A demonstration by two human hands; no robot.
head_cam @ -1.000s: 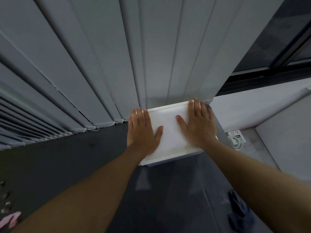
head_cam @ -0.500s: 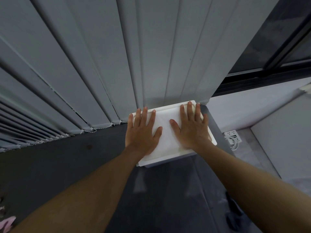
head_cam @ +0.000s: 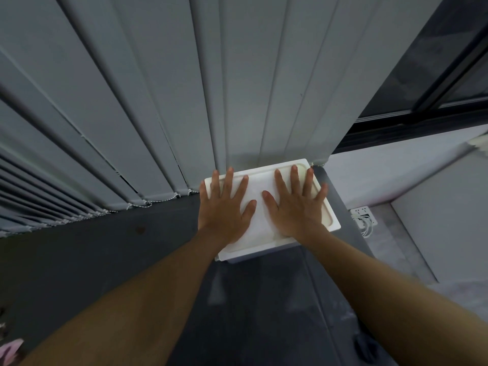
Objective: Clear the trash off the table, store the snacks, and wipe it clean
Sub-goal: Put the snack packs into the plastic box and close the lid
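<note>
white lidded box (head_cam: 260, 240), l hand (head_cam: 224, 210) + r hand (head_cam: 295, 207) flat on lid.

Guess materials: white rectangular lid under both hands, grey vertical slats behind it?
The white rectangular lid: likely moulded plastic, smooth semi-matte; rounded corners and a raised rim suggest it. The grey vertical slats: probably fabric or vinyl blind strips, matte; no shine, beaded chain linking the bottom ends.
</note>
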